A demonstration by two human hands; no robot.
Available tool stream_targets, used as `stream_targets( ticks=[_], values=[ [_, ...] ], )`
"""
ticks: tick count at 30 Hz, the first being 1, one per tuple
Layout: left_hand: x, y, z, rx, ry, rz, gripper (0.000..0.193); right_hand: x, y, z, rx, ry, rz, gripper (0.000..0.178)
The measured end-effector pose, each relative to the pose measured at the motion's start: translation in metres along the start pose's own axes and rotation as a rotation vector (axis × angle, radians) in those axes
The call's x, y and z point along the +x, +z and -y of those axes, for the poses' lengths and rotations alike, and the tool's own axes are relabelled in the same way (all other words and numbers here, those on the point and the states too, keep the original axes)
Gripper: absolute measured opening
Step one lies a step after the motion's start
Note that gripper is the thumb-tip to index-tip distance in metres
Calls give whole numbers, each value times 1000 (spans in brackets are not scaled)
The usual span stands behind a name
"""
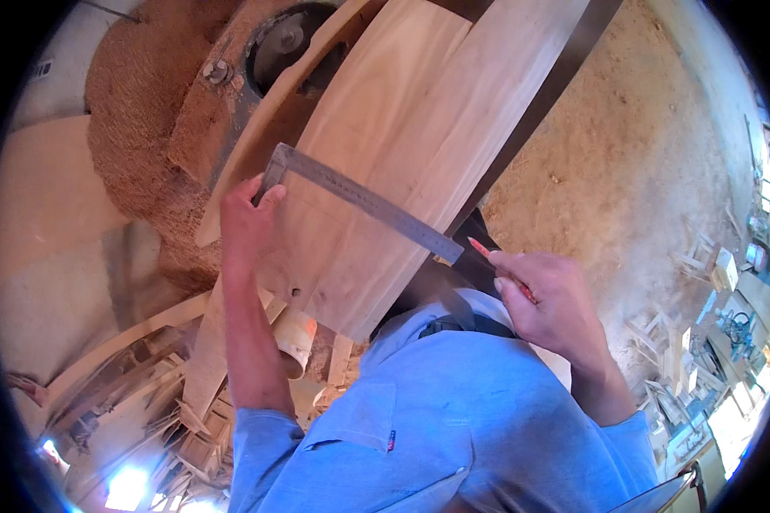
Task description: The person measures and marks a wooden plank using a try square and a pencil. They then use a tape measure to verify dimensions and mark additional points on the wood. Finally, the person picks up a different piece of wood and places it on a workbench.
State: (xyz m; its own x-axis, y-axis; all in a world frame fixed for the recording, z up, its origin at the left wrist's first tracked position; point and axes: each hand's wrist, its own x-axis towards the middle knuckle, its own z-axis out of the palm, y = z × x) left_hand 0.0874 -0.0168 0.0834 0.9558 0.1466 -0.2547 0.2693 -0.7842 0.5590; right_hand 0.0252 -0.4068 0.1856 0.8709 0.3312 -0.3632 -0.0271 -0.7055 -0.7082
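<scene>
Holding a red pencil (480, 248), the right hand (552, 299) is near the metal square (368, 203). The left hand (250, 218) grips its short leg; the long leg lies across the wooden board (402, 128). Farther is brown sawdust (133, 103).

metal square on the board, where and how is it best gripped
Probably by the square's short arm, coming from the board's left edge, where the left hand holds it. That arm turns off at a corner near the edge, an easy end to close on; the long arm lies flat across the board, offering little to pinch.
</scene>
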Motion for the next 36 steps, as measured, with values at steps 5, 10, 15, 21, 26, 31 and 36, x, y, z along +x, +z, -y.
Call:
stream_targets(
  ticks=[5, 10, 15, 21, 26, 31, 36],
  values=[
    [13, 5, -16, -71, -1, -6, 26, 6, 10, -1, 207, -65, -132, 25],
    [33, 14, -25, -39, 24, -12, 26, 14, 10, -13, 323, -136, -217, 26],
    [37, 18, -30, -44, 51, -14, 26, 17, 7, -18, 372, -110, -231, 25],
    [38, 17, -28, -16, 69, -25, 26, 19, 5, -21, 366, -151, -177, 23],
    [39, 18, -23, -55, 85, -29, 26, 22, 8, -25, 405, -138, -187, 24],
    [39, 19, -20, -44, 101, -46, 26, 25, 8, -23, 394, -79, -226, 30],
    [37, 17, -28, -26, 93, -51, 25, 30, 10, -26, 374, -104, -228, 31]
  ],
)
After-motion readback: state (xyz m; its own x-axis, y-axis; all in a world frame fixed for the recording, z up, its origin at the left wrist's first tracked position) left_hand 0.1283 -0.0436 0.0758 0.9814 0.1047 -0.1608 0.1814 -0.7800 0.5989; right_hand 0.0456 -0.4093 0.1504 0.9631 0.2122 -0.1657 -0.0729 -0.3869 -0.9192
